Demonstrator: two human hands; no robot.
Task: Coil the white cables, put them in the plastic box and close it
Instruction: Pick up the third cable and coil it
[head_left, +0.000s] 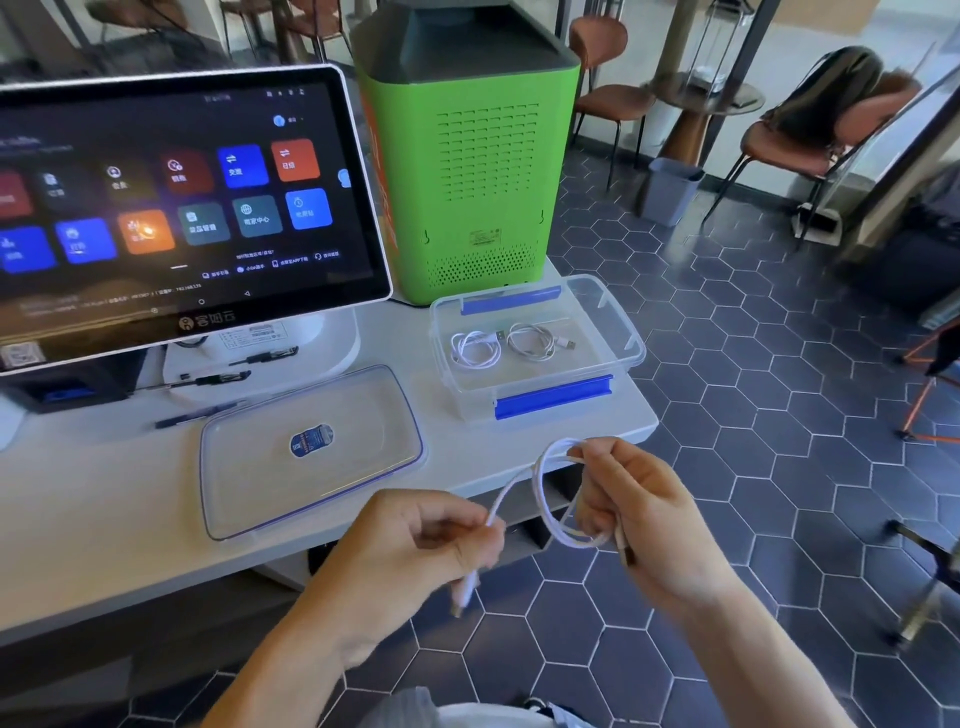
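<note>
white cable (540, 488) in both hands, unreadable blue lid label (310, 440)

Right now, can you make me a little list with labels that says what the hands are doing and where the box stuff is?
left hand: pinches the loose end of the white cable being coiled
right hand: holds that cable's loops together
clear plastic box with blue clips: open, on the white table, in front of the green machine
inside the box: two coiled white cables, side by side
clear plastic lid: flat on the table, left of the box
touchscreen: switched on, behind the lid
</note>
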